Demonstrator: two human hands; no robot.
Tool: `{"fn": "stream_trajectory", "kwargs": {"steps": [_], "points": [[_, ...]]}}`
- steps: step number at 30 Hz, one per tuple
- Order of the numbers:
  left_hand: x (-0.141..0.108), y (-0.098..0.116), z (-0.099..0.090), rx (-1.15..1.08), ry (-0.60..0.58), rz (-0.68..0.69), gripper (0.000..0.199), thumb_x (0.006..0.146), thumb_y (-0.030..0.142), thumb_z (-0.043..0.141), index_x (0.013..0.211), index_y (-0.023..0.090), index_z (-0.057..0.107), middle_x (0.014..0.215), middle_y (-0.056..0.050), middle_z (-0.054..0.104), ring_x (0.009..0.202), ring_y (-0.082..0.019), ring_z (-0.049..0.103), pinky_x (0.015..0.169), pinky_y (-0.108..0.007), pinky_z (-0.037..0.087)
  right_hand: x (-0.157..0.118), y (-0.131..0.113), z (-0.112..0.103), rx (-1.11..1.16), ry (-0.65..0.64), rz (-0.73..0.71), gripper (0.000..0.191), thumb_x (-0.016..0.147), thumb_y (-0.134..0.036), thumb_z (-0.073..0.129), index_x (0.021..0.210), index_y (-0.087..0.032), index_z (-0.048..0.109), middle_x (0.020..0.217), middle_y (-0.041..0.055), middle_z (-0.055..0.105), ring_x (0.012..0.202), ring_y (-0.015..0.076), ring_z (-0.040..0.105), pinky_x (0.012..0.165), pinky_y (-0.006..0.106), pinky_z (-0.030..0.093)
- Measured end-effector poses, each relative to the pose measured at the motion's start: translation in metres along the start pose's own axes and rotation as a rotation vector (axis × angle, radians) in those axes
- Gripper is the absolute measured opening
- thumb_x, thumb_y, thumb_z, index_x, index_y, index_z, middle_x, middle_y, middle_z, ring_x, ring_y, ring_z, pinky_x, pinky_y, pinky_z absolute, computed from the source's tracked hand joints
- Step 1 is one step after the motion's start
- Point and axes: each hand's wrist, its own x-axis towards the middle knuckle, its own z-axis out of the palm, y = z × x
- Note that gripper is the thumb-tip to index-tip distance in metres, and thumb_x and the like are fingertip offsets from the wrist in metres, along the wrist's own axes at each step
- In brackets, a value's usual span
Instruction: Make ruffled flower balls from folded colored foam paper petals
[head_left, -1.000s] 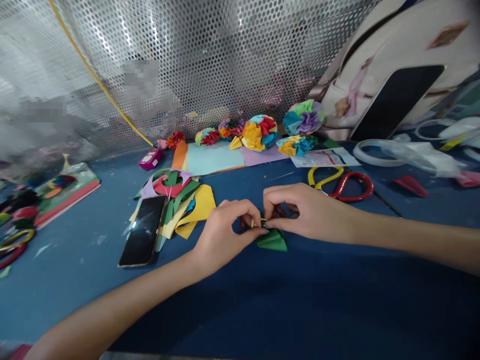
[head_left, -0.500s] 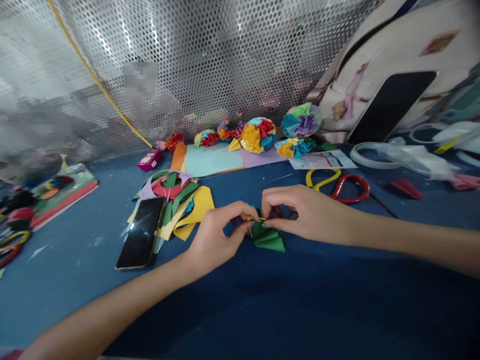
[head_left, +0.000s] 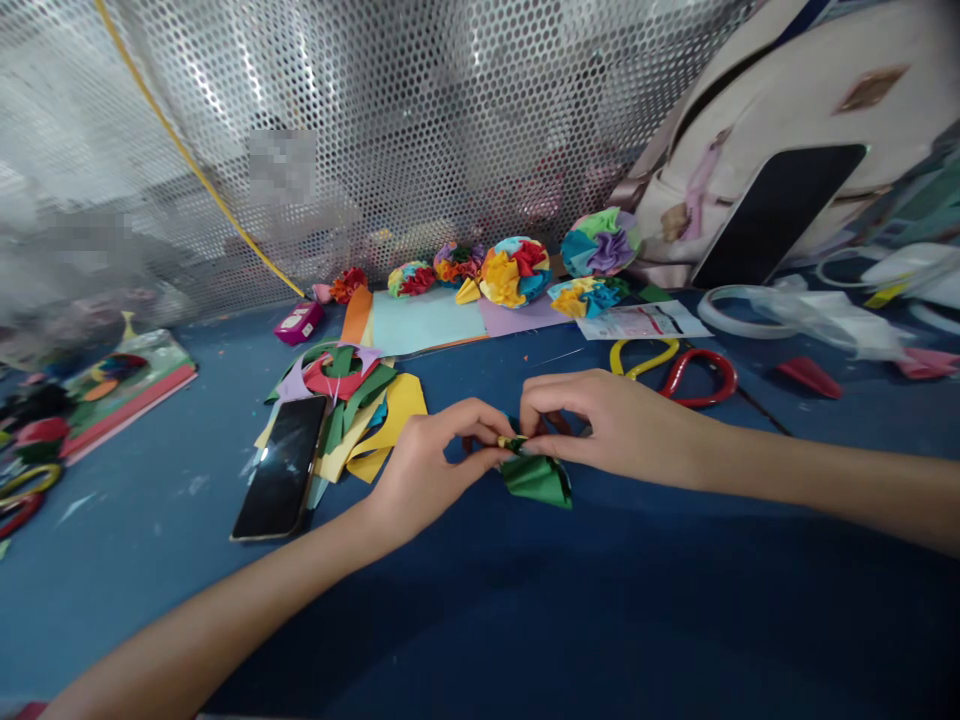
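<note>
A folded piece of green paper (head_left: 538,480) hangs between my two hands, just over the blue table. My left hand (head_left: 435,450) pinches its upper left edge, thumb against forefinger, where a bit of yellow shows. From the other side my right hand (head_left: 615,425) grips the top of the same paper with thumb and fingers. The fingertips hide most of its gathered upper part. Behind my right hand lie scissors with one yellow and one red handle loop (head_left: 699,378). Left of my left hand are coloured paper scraps (head_left: 397,410), partly under a dark phone (head_left: 281,468).
Paper pompom flowers (head_left: 516,272) stand along the back by light blue paper sheets (head_left: 431,322). A purple box (head_left: 298,322) sits left of them. At right, a second phone (head_left: 780,212) leans on a pale backpack (head_left: 825,100), near rolls of tape (head_left: 742,312). A perforated metal panel (head_left: 420,110) rises behind.
My fingers have shifted slightly on the green paper, and its pinched top now shows more between the fingertips. Both hands stay in nearly the same place.
</note>
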Motion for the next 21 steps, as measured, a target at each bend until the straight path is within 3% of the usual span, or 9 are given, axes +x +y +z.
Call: {"fn": "stream_trajectory", "kwargs": {"steps": [21], "points": [[0.0039,-0.0007,-0.0005,-0.132,-0.047,-0.017,0.016,0.083,0.005,0.078,0.089,0.018,0.07,0.079,0.003,0.073,0.074,-0.01,0.07,0.071,-0.02,0.051,-0.0049,0.0029,0.0072,-0.247,0.124,-0.169,0.014,0.093,-0.025,0.067,0.08,-0.023,0.062,0.08,-0.0044,0.063,0.067,0.0116,0.057,0.057,0.025,0.029]]}}
